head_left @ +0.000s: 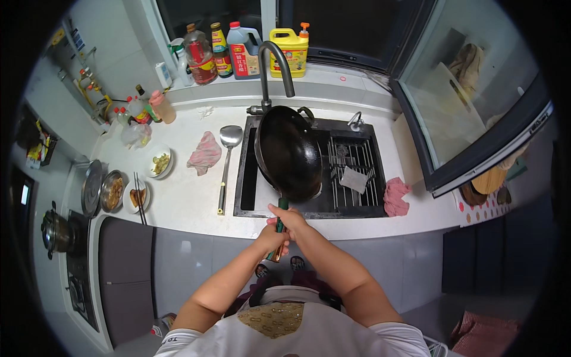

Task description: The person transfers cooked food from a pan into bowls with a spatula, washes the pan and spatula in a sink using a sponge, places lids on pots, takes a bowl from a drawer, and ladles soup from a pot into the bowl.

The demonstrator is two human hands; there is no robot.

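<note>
A black wok (289,149) hangs tilted over the dark sink (239,199), its inside facing left and upward. Both my hands grip its green handle. My right hand (289,221) is closed round the handle close to the pan, and my left hand (272,241) is wrapped round it lower down, near its end. The wok's far rim, with a small loop handle, reaches the base of the tall grey faucet (276,50). Part of the basin is hidden behind the wok. Left of the sink lies a metal spatula (230,138) on the white counter.
A pink cloth (205,153) lies left of the spatula, another cloth (397,197) right of the sink. A wire rack (363,154) holds a pale pad. Food bowls (159,161) stand far left. Bottles and jugs (244,53) line the sill. An open window (470,107) juts in at right.
</note>
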